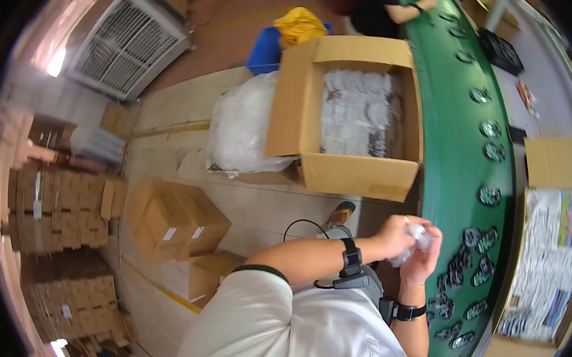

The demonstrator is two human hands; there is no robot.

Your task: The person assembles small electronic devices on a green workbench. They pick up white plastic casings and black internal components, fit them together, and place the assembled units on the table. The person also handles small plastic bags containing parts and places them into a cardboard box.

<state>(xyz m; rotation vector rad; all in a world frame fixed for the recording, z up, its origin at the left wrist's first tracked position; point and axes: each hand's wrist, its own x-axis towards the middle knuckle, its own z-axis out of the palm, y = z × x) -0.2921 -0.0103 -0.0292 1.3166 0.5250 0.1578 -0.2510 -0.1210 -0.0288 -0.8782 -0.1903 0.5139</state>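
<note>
My left hand (396, 236) and my right hand (425, 259) meet at the near edge of a green conveyor belt (449, 187). Between their fingers is a crumpled clear plastic bag (419, 237), part of it hanging below the left fingers. Whatever the bag may contain is too blurred to tell. Beside my right hand, several small dark parts (461, 259) lie heaped on the belt. Round black-and-green parts (489, 195) are spread along it farther off. Black straps with small devices sit on both my wrists.
An open carton (358, 173) of bagged pieces stands left of the belt, another carton (510, 345) of packed bags to its right. White plastic sacking (246, 125), a blue bin (264, 51) and closed boxes (176, 219) are on the left. A co-worker's hand (425, 1) is over the far belt.
</note>
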